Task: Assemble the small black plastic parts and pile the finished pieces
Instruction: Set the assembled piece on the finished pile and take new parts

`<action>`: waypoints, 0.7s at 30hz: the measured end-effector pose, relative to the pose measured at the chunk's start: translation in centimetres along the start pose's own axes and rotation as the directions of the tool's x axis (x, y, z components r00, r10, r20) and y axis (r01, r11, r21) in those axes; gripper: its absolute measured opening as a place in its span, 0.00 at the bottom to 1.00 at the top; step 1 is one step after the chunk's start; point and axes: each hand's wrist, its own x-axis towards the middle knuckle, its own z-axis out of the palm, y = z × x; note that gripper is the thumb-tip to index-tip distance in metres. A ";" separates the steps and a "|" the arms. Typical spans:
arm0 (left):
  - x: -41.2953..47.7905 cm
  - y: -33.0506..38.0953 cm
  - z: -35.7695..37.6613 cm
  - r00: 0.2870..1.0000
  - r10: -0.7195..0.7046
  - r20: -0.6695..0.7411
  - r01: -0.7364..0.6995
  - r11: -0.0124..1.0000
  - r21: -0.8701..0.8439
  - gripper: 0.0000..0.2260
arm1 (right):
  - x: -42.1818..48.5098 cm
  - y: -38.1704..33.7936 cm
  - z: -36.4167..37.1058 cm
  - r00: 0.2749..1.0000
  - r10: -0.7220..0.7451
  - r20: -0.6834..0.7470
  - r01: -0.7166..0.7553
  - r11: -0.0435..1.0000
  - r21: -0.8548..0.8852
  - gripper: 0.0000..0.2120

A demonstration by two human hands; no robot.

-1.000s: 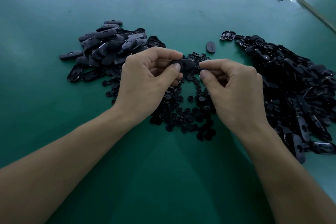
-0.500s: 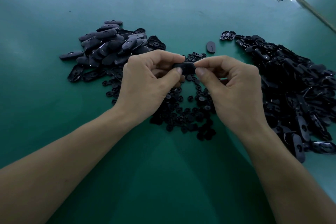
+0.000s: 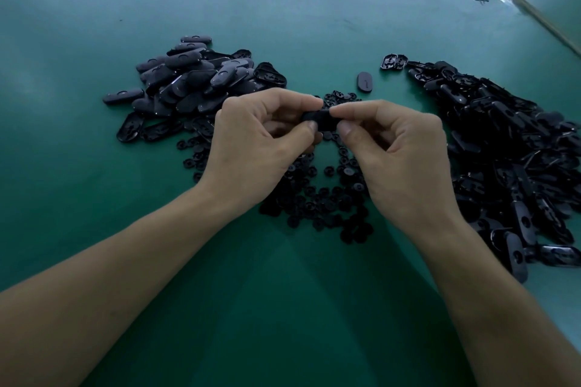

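Hands meet over the desk's middle: left hand and right hand both pinch 1 oval black part. A crooked squeeze could drop it among the round bits.

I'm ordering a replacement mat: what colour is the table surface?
Plain teal green, with no pattern; the table surface shows best in the head view.
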 end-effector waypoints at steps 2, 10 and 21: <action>0.0 0.0 0.0 1.000 0.000 0.005 0.000 1.000 0.007 0.10 | 0.0 0.1 0.1 1.000 0.024 0.001 -0.024 0.999 0.030 0.11; -0.1 0.3 0.0 0.999 0.017 0.030 -0.017 1.000 -0.014 0.10 | 0.2 0.1 0.0 0.997 0.082 0.002 -0.082 0.987 0.136 0.10; -0.1 0.3 0.0 0.997 0.048 0.054 -0.050 0.998 0.044 0.11 | 0.0 0.1 0.1 0.998 0.069 -0.003 -0.069 0.995 0.075 0.10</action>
